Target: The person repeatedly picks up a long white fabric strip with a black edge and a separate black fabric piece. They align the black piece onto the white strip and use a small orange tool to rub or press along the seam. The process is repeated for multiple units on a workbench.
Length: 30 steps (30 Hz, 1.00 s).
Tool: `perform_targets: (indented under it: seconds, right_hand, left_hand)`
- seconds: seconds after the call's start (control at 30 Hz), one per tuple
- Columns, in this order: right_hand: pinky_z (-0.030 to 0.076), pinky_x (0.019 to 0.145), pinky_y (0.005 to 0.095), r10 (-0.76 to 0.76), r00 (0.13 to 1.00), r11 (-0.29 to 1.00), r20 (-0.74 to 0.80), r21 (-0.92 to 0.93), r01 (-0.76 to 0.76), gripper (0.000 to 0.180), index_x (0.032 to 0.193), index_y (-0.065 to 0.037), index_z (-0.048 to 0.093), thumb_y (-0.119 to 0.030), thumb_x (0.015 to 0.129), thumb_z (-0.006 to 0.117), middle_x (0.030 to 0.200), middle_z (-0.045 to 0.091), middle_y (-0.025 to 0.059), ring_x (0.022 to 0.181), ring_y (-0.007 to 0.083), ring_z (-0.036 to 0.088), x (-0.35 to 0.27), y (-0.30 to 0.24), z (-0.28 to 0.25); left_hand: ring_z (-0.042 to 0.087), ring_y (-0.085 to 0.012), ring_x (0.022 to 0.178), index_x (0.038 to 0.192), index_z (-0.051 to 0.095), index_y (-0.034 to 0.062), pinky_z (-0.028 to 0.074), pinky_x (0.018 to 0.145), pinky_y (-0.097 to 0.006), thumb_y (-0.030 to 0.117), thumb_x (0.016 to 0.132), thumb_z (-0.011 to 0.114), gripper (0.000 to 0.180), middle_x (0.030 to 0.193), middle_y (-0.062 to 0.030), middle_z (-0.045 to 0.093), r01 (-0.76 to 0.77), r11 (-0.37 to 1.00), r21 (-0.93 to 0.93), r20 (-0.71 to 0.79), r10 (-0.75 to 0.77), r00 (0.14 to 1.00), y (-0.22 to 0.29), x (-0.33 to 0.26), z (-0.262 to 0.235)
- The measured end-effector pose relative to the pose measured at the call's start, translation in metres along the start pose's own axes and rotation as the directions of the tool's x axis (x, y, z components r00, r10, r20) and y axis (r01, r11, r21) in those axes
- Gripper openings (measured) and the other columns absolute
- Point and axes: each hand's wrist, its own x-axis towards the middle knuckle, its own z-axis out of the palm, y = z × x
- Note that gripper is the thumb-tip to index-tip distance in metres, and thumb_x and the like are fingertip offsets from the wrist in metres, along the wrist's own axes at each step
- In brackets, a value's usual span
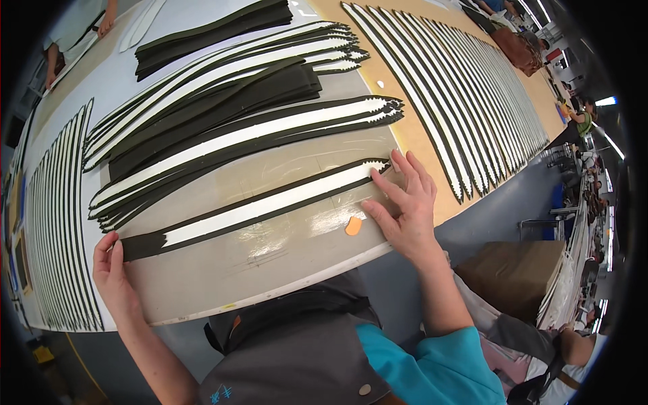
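Observation:
A long black strip with a white band [270, 202] along its middle lies slantwise across the near part of the worktable. Its left end is plain black, and the white layer has notched ends. My left hand [119, 280] is closed at that black end, thumb and fingers pinching its edge. At the strip's right end, my right hand [412, 214] is open with fingers spread, the index fingertip touching the white tip. A small orange piece [354, 225] lies on the table beside my right thumb.
Beyond the strip lie a bundle of black-and-white strips [250, 140], plain black strips [223, 94] and another striped bundle [223, 64]. Rows of strips line the right board [439, 88] and the table's left side [61, 223]. Another person's hand [106, 25] is at the far left.

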Motion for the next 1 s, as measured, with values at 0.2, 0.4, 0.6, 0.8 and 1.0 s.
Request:
perform_targets:
  seconds: [0.2,0.4,0.6,0.8,1.0]
  right_hand:
    - [0.030,0.115,0.0513,0.022,0.999,0.997,0.024,0.069,-0.024,0.052,0.126,-0.007,0.074,-0.026,0.079,0.086,0.141,0.064,0.0124,0.141,0.0374,0.047,-0.002,0.006,-0.002]
    - [0.031,0.116,0.0513,0.052,0.999,0.996,-0.008,0.068,-0.051,0.056,0.129,-0.003,0.071,-0.024,0.079,0.086,0.140,0.065,0.0115,0.140,0.0370,0.048,0.000,0.004,0.001]
    - [0.031,0.115,0.0520,0.070,0.997,0.998,-0.013,0.004,-0.070,0.056,0.129,-0.004,0.070,-0.027,0.080,0.085,0.147,0.058,0.0165,0.143,0.0394,0.046,-0.002,0.002,0.001]
    - [0.031,0.115,0.0528,0.079,0.997,0.997,0.006,-0.018,-0.079,0.056,0.129,-0.005,0.071,-0.027,0.080,0.085,0.152,0.052,0.0199,0.145,0.0422,0.042,0.000,-0.001,0.002]
    - [0.029,0.117,0.0522,0.108,0.994,0.994,0.010,-0.002,-0.108,0.056,0.131,-0.005,0.070,-0.027,0.082,0.084,0.154,0.051,0.0192,0.147,0.0421,0.039,-0.004,0.003,0.002]
  left_hand:
    - [0.060,-0.0079,0.097,0.127,0.067,0.0009,0.046,0.090,-0.021,0.009,0.102,0.066,0.027,0.115,-0.0027,0.068,-0.008,0.999,0.038,0.014,0.008,1.000,-0.005,0.010,0.004]
    - [0.060,-0.0129,0.111,0.127,0.067,0.0005,0.043,0.102,-0.027,0.011,0.102,0.066,0.027,0.121,-0.0053,0.068,-0.045,0.988,0.145,0.009,0.044,0.999,-0.008,0.014,0.004]
    - [0.060,-0.0156,0.116,0.124,0.068,0.0017,0.042,0.107,-0.032,0.010,0.101,0.066,0.025,0.124,-0.0071,0.068,-0.087,0.932,0.353,-0.015,0.099,0.995,0.001,0.009,0.011]
    - [0.061,-0.0226,0.119,0.115,0.070,0.0010,0.042,0.108,-0.035,0.004,0.098,0.065,0.019,0.122,-0.0104,0.068,-0.471,0.747,0.470,0.248,0.401,0.882,0.055,-0.019,0.080]
    - [0.063,-0.0289,0.107,0.104,0.075,0.0018,0.050,0.093,-0.038,-0.001,0.088,0.071,0.017,0.118,-0.0103,0.072,-0.771,0.575,0.273,0.719,0.410,0.561,0.091,-0.047,0.183]
